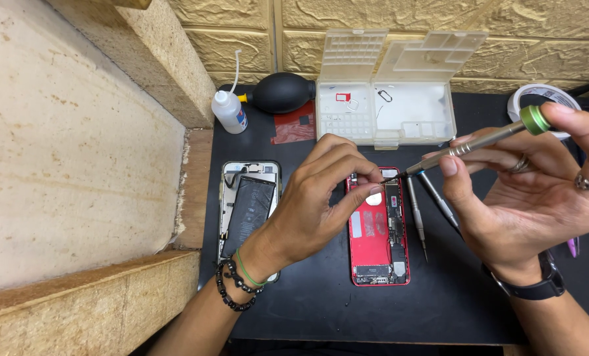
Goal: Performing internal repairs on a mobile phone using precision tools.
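Above the red phone [379, 227], right hand [538, 191] fingers gripping screwdriver [469, 148], left hand [321, 198] fingers pinched.

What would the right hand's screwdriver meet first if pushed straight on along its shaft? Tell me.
Most likely the left hand's fingertips, pinched right at the tip of the screwdriver held by the right hand, just above the red phone housing. Depth is unclear; it may already touch.

head camera looks steeply down, close over mat [439, 303].
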